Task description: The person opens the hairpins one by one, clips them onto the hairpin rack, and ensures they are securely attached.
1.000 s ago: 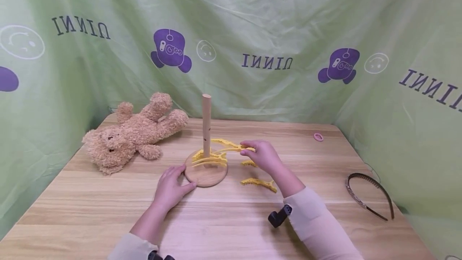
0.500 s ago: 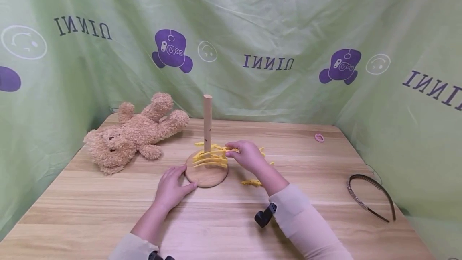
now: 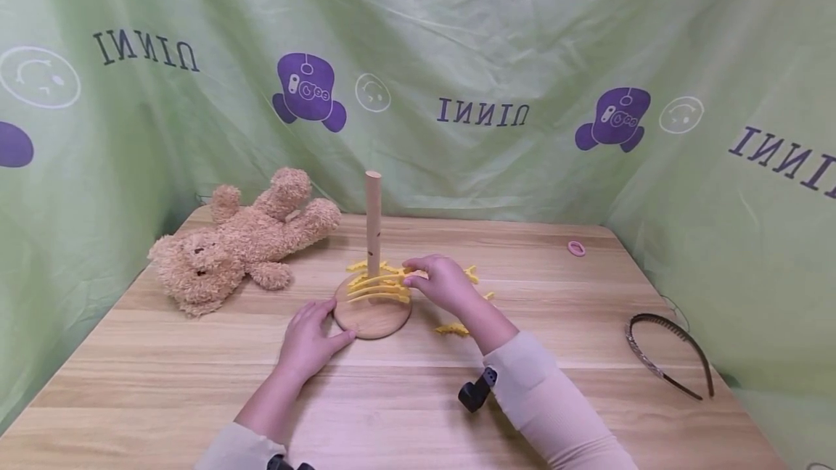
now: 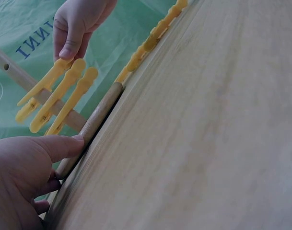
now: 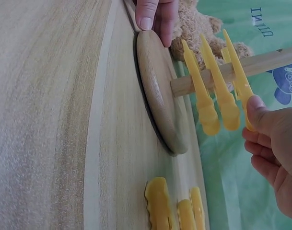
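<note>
A round wooden base (image 3: pixel 374 321) carries an upright wooden post (image 3: pixel 374 223). Two yellow clips (image 5: pixel 207 115) sit one above the other around the post's lower part. My right hand (image 3: pixel 447 287) pinches the end of a third yellow clip (image 5: pixel 239 72) between thumb and fingers; its prongs lie either side of the post, above the other two. My left hand (image 3: pixel 310 339) holds the base's left edge, thumb at the front rim (image 4: pixel 100 115) and fingers around the side. More yellow clips (image 3: pixel 452 328) lie on the table, partly hidden by my right hand and forearm.
A brown teddy bear (image 3: pixel 248 238) lies at the back left. At the right are a pink ring (image 3: pixel 576 248) near the back and a dark headband (image 3: pixel 673 325) nearer the edge. Green printed cloth (image 3: pixel 418 158) surrounds the table's back and sides.
My right hand has moved left with its clip, bringing the clip's prongs from beside the post to around it. My left hand has stayed on the base.
</note>
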### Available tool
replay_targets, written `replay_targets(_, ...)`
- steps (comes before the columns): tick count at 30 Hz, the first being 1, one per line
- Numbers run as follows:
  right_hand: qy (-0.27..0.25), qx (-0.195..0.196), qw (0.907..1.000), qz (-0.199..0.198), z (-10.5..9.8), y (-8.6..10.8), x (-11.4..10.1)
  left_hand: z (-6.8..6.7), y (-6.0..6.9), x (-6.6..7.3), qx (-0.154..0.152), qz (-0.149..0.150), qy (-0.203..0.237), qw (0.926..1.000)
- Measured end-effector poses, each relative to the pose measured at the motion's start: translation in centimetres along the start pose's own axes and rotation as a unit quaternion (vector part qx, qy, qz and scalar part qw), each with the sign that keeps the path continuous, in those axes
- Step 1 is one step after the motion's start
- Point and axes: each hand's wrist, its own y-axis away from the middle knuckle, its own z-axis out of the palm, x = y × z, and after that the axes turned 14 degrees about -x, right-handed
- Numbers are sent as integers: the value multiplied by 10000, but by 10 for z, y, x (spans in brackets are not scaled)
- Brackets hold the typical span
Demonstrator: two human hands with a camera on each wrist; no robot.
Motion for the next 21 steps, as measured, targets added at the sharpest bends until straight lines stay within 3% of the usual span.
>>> replay_targets(21,-363,-198,9988,-253,0,11,2,0,0,0,11,36,-31,10000)
